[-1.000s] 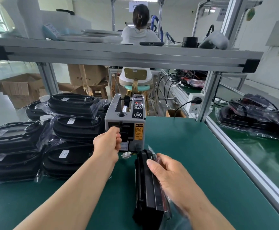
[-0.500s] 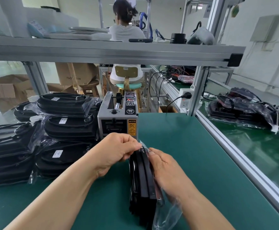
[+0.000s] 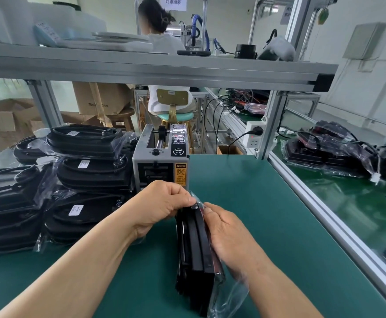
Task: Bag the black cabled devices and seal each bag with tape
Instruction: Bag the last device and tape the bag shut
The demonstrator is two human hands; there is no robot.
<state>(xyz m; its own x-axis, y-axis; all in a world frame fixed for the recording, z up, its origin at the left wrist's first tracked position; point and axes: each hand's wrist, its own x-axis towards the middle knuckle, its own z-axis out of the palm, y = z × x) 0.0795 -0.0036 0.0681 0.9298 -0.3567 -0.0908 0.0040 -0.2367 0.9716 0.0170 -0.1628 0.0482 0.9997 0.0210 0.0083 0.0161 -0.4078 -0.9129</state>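
Green bench [image 3: 244, 203]; left hand [image 3: 162, 203] pinches bagged device [image 3: 196, 249] top, right hand [image 3: 226, 232] seemingly grips.

Left hand [image 3: 164, 203] leaves tape machine [image 3: 161, 166] slot at frame centre, comes back down to lower centre, now pinches top end of bagged black device [image 3: 195, 246] next to right hand [image 3: 231, 237].
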